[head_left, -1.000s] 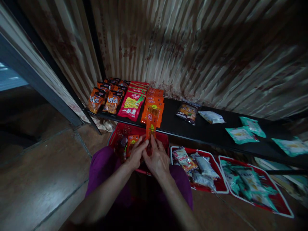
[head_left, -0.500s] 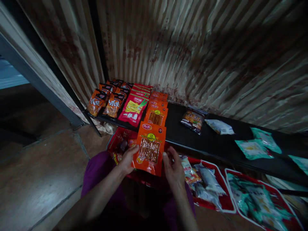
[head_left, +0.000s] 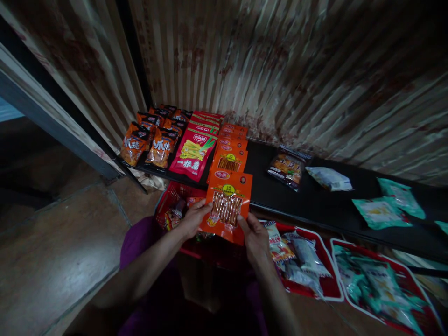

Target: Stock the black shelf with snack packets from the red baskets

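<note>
Pinching an orange snack packet [head_left: 229, 205] by its sides with left hand [head_left: 194, 220] and right hand [head_left: 257, 238], closing each grip on it, holding it over the red basket [head_left: 171, 190] beside the shelf [head_left: 259, 163].

A pleated, pale curtain [head_left: 224, 56] with dark reddish patches and faint stripes hangs across the far side, behind a long, low black shelf [head_left: 325, 205]. A dark upright post [head_left: 135, 51] stands at the shelf's left end, in front of the fabric. On the left, a grey-blue beam [head_left: 59, 112] slants down to a brownish tiled floor [head_left: 70, 247] with dark joints. The light is dim, with a soft sheen on the near left tiles.
</note>
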A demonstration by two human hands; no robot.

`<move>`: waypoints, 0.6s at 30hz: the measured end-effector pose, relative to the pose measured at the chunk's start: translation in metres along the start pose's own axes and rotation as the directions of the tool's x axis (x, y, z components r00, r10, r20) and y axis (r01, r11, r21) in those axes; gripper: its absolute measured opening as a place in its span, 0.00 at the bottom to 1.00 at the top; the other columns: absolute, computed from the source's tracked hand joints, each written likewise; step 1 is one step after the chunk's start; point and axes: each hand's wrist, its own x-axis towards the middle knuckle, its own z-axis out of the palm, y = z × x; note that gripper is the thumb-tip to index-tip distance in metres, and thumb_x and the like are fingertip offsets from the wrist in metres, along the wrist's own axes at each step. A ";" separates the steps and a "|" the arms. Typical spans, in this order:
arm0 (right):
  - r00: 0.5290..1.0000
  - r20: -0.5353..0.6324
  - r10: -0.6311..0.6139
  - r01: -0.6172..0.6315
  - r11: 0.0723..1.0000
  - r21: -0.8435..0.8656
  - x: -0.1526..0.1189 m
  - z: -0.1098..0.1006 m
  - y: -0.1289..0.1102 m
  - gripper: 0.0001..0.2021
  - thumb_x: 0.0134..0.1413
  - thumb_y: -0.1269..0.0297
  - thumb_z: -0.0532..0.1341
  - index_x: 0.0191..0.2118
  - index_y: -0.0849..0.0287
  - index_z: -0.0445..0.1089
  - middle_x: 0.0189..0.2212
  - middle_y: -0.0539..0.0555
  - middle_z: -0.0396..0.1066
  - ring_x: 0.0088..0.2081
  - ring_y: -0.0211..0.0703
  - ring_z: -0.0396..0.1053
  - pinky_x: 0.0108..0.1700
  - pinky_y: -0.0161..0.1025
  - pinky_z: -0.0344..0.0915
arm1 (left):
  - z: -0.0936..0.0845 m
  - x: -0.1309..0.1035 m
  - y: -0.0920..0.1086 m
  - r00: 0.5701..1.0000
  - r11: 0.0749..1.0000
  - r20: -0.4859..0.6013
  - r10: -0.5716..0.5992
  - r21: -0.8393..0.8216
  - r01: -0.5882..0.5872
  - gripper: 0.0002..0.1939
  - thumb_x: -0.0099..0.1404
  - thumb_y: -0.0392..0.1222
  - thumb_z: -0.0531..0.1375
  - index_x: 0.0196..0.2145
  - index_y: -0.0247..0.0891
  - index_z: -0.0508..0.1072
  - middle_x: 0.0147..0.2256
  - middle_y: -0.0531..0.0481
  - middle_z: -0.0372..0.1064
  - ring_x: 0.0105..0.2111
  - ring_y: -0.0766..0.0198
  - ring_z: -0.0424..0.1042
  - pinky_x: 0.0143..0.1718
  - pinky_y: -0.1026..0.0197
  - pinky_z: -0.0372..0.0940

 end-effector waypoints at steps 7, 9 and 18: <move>0.984 -0.057 -0.169 0.173 0.983 0.069 0.071 0.017 -0.041 0.11 0.38 0.59 0.66 0.32 0.55 0.74 0.25 0.45 0.74 0.27 0.38 0.68 0.34 0.36 0.64 | 0.035 0.060 0.043 0.954 0.919 0.083 0.288 0.256 -0.300 0.11 0.51 0.31 0.58 0.34 0.36 0.72 0.28 0.52 0.73 0.28 0.65 0.70 0.33 0.63 0.64; 0.983 -0.056 -0.176 0.181 0.979 0.094 0.085 0.021 -0.051 0.12 0.37 0.59 0.66 0.32 0.55 0.74 0.25 0.45 0.74 0.27 0.39 0.68 0.34 0.37 0.65 | 0.041 0.076 0.053 0.934 0.885 0.091 0.345 0.299 -0.356 0.12 0.50 0.27 0.55 0.32 0.36 0.72 0.29 0.52 0.73 0.32 0.65 0.71 0.36 0.63 0.64; 0.949 -0.125 -0.290 0.281 0.956 -0.085 0.146 0.032 -0.049 0.13 0.36 0.56 0.64 0.30 0.59 0.73 0.24 0.46 0.73 0.27 0.37 0.66 0.32 0.34 0.63 | 0.042 0.135 0.070 0.849 0.761 -0.049 0.525 0.475 -0.443 0.18 0.48 0.24 0.56 0.37 0.36 0.73 0.35 0.47 0.74 0.39 0.60 0.71 0.44 0.59 0.62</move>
